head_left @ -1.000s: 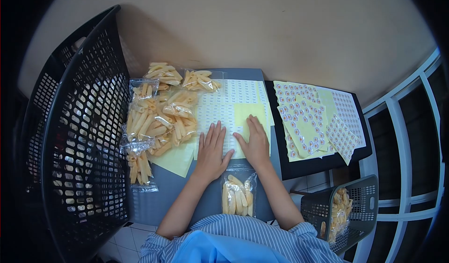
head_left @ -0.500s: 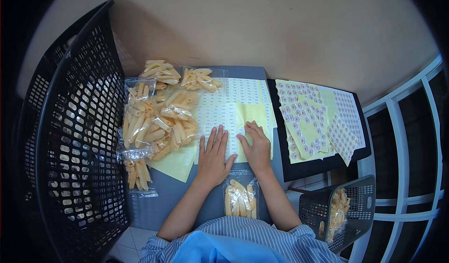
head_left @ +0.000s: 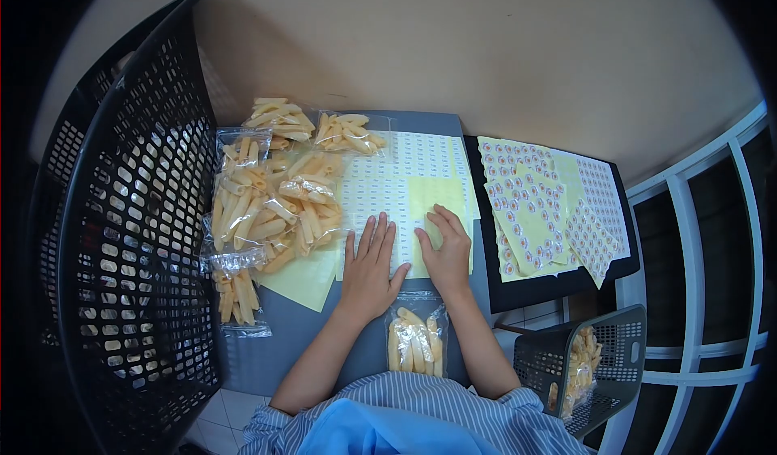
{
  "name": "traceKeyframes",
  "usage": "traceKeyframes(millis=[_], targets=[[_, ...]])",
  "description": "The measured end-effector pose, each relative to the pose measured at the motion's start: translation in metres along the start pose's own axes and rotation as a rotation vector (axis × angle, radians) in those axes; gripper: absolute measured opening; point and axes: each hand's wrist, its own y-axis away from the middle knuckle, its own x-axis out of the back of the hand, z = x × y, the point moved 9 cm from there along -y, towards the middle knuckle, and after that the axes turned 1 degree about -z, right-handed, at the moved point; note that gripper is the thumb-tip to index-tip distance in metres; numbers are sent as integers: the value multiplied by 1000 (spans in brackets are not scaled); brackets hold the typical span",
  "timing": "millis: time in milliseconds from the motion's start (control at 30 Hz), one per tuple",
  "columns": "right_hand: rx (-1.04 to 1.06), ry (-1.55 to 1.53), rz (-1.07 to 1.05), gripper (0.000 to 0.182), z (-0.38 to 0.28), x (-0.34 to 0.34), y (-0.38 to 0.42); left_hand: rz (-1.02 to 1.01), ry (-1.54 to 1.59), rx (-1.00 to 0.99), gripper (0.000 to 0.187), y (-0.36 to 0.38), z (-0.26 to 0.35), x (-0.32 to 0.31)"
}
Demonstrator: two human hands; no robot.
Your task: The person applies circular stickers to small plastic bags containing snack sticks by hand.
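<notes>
My left hand (head_left: 373, 265) lies flat on a sheet of small white printed labels (head_left: 374, 200), fingers stretched out and thumb apart. On the bare yellow backing (head_left: 435, 193) of that sheet rests my right hand (head_left: 450, 254), its fingers bent and its thumb standing away from them; I see nothing between them. A clear bag of pale, stick-shaped snacks (head_left: 417, 343) lies between my forearms, close to my body. To the left of my hands are several more such snack bags (head_left: 275, 204), heaped partly over the sheets.
A tall dark perforated basket (head_left: 137, 236) stands at the left. On a black surface (head_left: 530, 297) to the right lie sheets of round logo stickers (head_left: 530, 220). A smaller basket (head_left: 623, 358) with snack bags inside sits at the lower right, near white metal bars (head_left: 688, 293).
My right fingertips have shifted slightly right and spread a little from the thumb. The yellow backing under them looks flatter. My left hand has stayed in nearly the same place.
</notes>
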Motion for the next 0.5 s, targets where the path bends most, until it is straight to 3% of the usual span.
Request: traceKeyframes(millis=[500], targets=[[-6,38,-31,23,-1,-7,-6,30,3,-1,66,-1,-1,-3]])
